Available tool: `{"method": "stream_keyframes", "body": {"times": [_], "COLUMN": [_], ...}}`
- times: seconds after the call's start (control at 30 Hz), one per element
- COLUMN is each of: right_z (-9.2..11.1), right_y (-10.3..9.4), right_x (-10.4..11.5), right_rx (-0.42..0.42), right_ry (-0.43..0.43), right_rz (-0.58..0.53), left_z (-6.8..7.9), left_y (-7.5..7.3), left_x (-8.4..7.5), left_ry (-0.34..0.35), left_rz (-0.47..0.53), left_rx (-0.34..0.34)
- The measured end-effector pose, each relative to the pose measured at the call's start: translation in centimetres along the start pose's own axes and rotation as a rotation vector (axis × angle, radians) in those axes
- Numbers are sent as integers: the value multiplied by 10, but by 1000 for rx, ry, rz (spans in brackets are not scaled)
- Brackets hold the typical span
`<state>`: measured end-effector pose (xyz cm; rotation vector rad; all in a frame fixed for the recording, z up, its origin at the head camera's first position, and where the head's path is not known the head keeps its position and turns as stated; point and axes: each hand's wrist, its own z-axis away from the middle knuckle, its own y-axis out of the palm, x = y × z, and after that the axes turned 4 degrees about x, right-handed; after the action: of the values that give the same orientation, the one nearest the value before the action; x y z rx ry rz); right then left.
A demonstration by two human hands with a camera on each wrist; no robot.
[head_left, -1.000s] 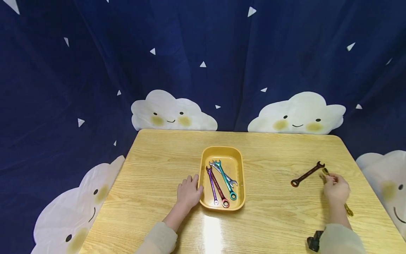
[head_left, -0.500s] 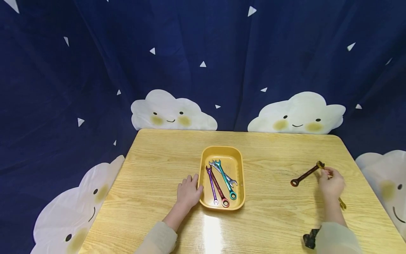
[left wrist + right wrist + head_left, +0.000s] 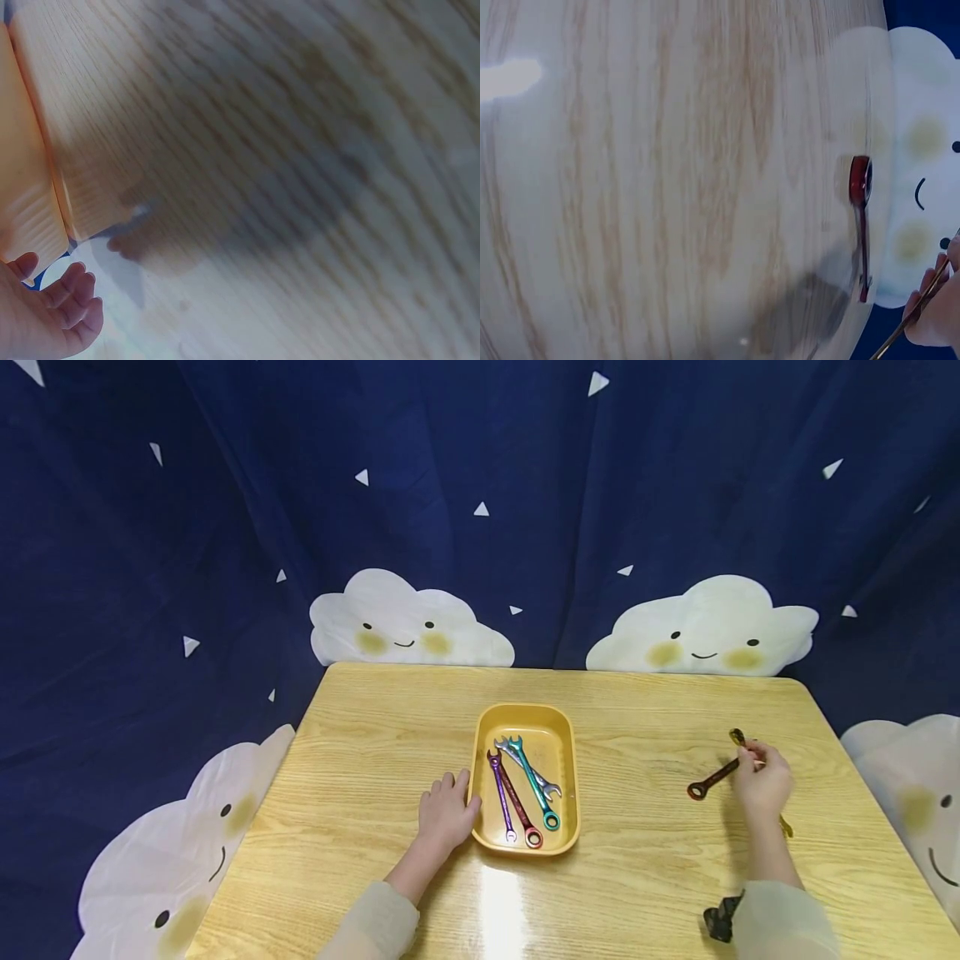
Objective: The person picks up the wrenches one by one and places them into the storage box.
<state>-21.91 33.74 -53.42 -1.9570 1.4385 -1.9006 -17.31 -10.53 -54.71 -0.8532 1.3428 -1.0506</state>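
My right hand grips a gold wrench above the table; one end sticks out past the fingertips, the other behind the hand. Under it lies a dark red wrench, partly hidden by the hand in the head view; in the right wrist view the red wrench shows at full length. My left hand rests at the left wall of a yellow tray, fingers relaxed. Inside the tray are a purple wrench, a red wrench, a teal wrench and a silver wrench.
The wooden table ends at a dark blue curtain printed with clouds and triangles. Beside the right sleeve a black object shows at the wrist.
My right hand has moved left with the gold wrench, over the dark red wrench. The left hand and the tray have stayed in place.
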Motion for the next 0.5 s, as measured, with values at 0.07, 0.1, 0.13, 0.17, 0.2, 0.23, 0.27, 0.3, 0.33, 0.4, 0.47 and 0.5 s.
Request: {"method": "stream_keyframes", "body": {"times": [0.07, 0.1, 0.13, 0.17, 0.2, 0.23, 0.27, 0.3, 0.33, 0.4, 0.47, 0.5], "right_z": [1, 1, 2, 2, 3, 3, 3, 4, 5, 6, 7, 8], "right_y": [2, 3, 4, 4, 5, 6, 7, 8, 9, 10, 12, 12], "right_x": [4, 6, 8, 10, 12, 14, 16, 17, 19, 21, 24, 25], "right_rx": [8, 13, 23, 29, 33, 34, 35, 38, 38, 31, 37, 39], "right_ry": [3, 6, 13, 17, 19, 15, 7, 1, -9, -34, -44, -46], "right_rz": [-1, 0, 2, 0, 0, -5, -7, -11, -18, -32, -46, -53], "left_z": [0, 0, 0, 0, 0, 0, 0, 0, -1, -1, -1, -1], "left_y": [0, 0, 1, 1, 1, 1, 2, 2, 2, 2, 2, 2], "left_x": [0, 0, 0, 0, 0, 1, 1, 1, 1, 1, 1, 1], "left_ry": [-1, -1, -2, -4, -5, -6, -8, -10, -11, -14, -13, -13], "left_rz": [-1, -2, -3, -3, -3, -2, -3, -1, 1, 4, 5, 5], "left_rx": [-1, -2, -3, -2, -1, -1, 0, 2, 4, 6, 5, 6]}}
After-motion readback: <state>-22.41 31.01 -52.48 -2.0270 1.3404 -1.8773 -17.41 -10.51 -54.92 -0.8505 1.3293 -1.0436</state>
